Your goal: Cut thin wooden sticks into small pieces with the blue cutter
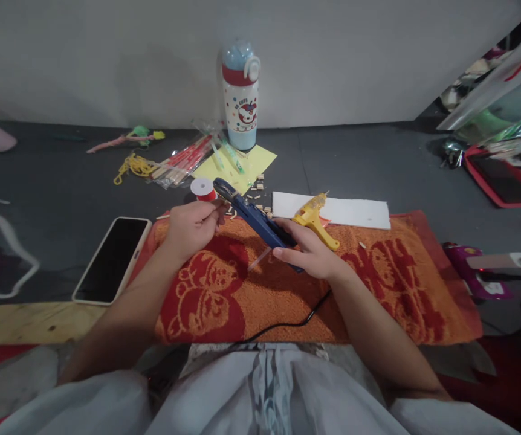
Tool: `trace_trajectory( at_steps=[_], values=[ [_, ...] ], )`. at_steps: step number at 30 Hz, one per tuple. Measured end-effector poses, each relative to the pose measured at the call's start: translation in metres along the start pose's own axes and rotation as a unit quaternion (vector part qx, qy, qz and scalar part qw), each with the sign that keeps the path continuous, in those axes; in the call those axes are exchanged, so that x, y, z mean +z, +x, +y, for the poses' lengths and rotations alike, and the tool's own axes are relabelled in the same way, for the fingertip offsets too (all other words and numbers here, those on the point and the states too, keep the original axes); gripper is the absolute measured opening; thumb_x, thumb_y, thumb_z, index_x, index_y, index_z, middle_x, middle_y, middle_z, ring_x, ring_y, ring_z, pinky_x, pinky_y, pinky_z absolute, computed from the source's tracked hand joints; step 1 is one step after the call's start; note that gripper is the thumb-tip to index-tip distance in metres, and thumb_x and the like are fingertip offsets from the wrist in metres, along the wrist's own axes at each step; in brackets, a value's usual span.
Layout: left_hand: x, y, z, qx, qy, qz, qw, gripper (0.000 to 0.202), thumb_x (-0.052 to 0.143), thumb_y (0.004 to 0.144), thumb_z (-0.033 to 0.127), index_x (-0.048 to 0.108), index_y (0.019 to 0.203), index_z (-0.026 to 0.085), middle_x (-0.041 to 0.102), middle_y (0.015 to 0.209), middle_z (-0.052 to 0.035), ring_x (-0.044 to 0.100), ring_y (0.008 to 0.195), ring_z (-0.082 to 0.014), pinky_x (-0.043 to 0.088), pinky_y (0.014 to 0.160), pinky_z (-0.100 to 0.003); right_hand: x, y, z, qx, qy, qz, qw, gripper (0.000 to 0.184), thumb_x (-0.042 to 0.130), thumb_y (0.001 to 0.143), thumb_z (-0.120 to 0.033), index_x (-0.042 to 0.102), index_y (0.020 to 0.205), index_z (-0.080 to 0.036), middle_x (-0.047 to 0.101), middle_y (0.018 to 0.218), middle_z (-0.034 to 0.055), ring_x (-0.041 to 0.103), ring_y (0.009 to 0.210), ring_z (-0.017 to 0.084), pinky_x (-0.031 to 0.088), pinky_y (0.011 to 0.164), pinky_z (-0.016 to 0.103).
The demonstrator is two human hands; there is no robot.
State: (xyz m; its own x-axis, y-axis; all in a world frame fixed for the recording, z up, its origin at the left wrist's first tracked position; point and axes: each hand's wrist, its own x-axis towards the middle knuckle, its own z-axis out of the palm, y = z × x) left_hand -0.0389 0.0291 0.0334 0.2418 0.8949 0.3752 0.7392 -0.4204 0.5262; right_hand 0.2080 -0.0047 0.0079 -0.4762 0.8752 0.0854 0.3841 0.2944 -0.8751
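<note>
One left hand (194, 226) presses its fingertips together just beside the dark tip of the blue tool (258, 222); whether they pinch anything cannot be told. Beyond the tool, short wooden pieces (260, 186) lie loose; no finished item shows, so work appears incomplete. The right hand (309, 249) grips the tool's rear above the orange towel (288, 314). The yellow glue gun (313, 219) lies unheld.

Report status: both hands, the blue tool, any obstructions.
Right hand gripping blue tool. Left hand pinched near the tool's tip, contents unclear. Possible snags: yellow glue gun just beyond right hand, wooden bits near the tip.
</note>
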Motion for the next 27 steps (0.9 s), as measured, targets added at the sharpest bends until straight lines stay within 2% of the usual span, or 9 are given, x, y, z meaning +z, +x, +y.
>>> trace_trajectory(
  at_steps=[5, 17, 27],
  values=[
    [-0.0018, 0.0001, -0.0023, 0.026, 0.032, 0.012, 0.999, 0.027, 0.045, 0.077, 0.017, 0.06, 0.055, 0.017, 0.063, 0.055, 0.0004, 0.058, 0.055, -0.0097, 0.041, 0.056, -0.02, -0.0015, 0.0, -0.0008, -0.008, -0.004, -0.001, 1.0, 0.06, 0.055, 0.082, -0.055, 0.051, 0.126, -0.014, 0.061, 0.119, 0.0135, 0.058, 0.107, 0.028, 0.045, 0.091, 0.041],
    [-0.0014, -0.0007, -0.0084, 0.018, 0.011, -0.009, 1.0, 0.024, 0.045, 0.076, 0.015, 0.058, 0.056, 0.017, 0.061, 0.053, 0.0019, 0.057, 0.053, -0.0086, 0.041, 0.055, -0.019, 0.0019, 0.0012, 0.0016, 0.005, 0.03, -0.013, 0.999, 0.057, 0.055, 0.083, -0.052, 0.051, 0.127, -0.016, 0.061, 0.121, 0.0118, 0.058, 0.107, 0.026, 0.043, 0.093, 0.04],
    [-0.003, -0.0002, -0.0019, 0.003, 0.034, -0.019, 0.999, 0.029, 0.046, 0.08, 0.023, 0.056, 0.053, 0.018, 0.061, 0.055, -0.0003, 0.056, 0.054, -0.0099, 0.04, 0.056, -0.021, 0.0007, -0.0007, -0.0023, 0.006, 0.01, 0.0, 1.0, 0.053, 0.054, 0.084, -0.05, 0.053, 0.125, -0.016, 0.065, 0.105, 0.0086, 0.061, 0.09, 0.023, 0.046, 0.081, 0.036]
  ],
)
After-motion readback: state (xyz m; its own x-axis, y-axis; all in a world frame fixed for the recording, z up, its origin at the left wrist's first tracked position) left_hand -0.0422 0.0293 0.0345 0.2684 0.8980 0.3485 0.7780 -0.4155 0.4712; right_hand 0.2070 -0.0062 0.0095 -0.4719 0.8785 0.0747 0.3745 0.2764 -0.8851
